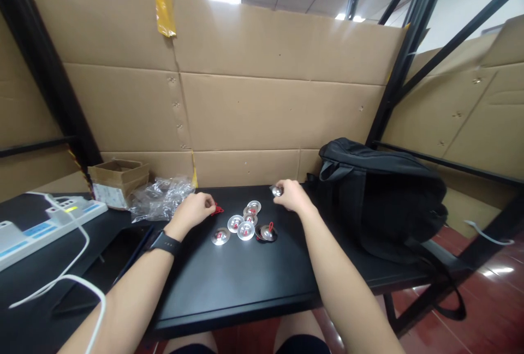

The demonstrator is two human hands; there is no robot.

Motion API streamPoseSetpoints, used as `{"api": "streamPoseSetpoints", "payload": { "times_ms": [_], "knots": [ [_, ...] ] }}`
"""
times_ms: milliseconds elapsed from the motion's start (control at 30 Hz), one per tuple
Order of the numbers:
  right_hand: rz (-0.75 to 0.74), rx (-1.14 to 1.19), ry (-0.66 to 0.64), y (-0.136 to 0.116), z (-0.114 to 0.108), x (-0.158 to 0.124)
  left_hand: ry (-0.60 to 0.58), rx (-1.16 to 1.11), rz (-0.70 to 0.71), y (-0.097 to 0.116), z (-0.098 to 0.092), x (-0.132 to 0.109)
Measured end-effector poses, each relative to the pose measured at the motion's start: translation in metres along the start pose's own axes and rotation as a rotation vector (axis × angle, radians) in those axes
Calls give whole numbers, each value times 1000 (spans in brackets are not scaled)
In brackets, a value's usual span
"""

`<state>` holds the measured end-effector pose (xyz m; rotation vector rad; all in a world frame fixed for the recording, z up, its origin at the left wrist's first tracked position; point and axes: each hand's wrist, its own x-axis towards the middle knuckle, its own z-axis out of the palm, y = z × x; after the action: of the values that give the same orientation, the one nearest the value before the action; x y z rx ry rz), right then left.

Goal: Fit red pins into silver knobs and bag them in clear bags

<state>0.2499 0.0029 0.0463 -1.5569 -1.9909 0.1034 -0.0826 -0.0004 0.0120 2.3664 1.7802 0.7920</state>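
My left hand is pinched at the near end of a bundle of red cord at the back left of the black table. At the back right, my right hand grips a small silver metal cymbal by its edge. Between the hands lie several shiny cymbals with red loops, among them a flatter one at the left and a bright one in the middle. On the right, one cymbal with a standing red loop rests on a dark round piece.
Crumpled clear plastic and an open cardboard box stand at the back left. A white power strip with cables lies far left. A black backpack fills the right side. Cardboard panels wall the back.
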Motion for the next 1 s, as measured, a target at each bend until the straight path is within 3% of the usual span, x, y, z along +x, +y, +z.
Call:
{"api": "streamPoseSetpoints", "payload": {
  "times_ms": [133,233,333,433,1000],
  "knots": [
    [162,-175,-97,41,-9,4,-19,88,15,-11,-1,0],
    [211,-168,-214,53,-6,5,-41,-8,165,7,-1,-3],
    [228,-144,-307,58,-1,6,-237,-147,361,32,2,-9],
    [226,-129,-330,61,2,8,-300,-116,444,48,9,-14],
    [190,-158,-397,67,7,9,-184,103,352,53,31,-13]
  ]
}}
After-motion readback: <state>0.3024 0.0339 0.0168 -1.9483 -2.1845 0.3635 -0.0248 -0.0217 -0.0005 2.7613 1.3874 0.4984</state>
